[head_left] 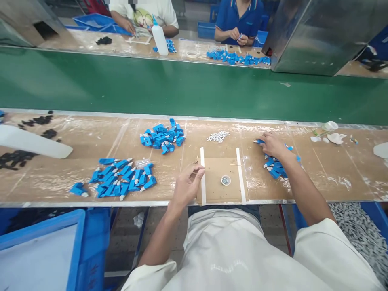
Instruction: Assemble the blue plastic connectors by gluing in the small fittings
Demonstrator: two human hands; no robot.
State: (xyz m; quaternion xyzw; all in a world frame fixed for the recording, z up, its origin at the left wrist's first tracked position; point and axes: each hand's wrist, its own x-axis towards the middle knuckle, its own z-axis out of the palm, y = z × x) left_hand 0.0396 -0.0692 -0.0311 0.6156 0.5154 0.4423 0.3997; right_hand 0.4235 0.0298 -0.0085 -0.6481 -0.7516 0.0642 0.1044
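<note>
My left hand (188, 182) is closed in a pinch at the left edge of a taped cardboard pad (216, 194). A thin brown stick (197, 159) shows just above its fingertips. On the pad stands a small round cup (226, 180) with something greyish inside. My right hand (273, 145) reaches out to the right, its fingers closed on a blue plastic part (259, 141) with a pointed end. Under that hand and wrist lies a pile of similar blue parts (276, 167), partly hidden. Small whitish pieces (218, 136) lie in a heap behind the pad.
Blue parts lie in a far pile (163, 136) and a near-left pile (121, 178). A white bottle (33, 141) and black pieces (18, 158) are at far left. A green belt (182, 87) separates me from two people opposite. Blue crates (80, 242) stand below the table.
</note>
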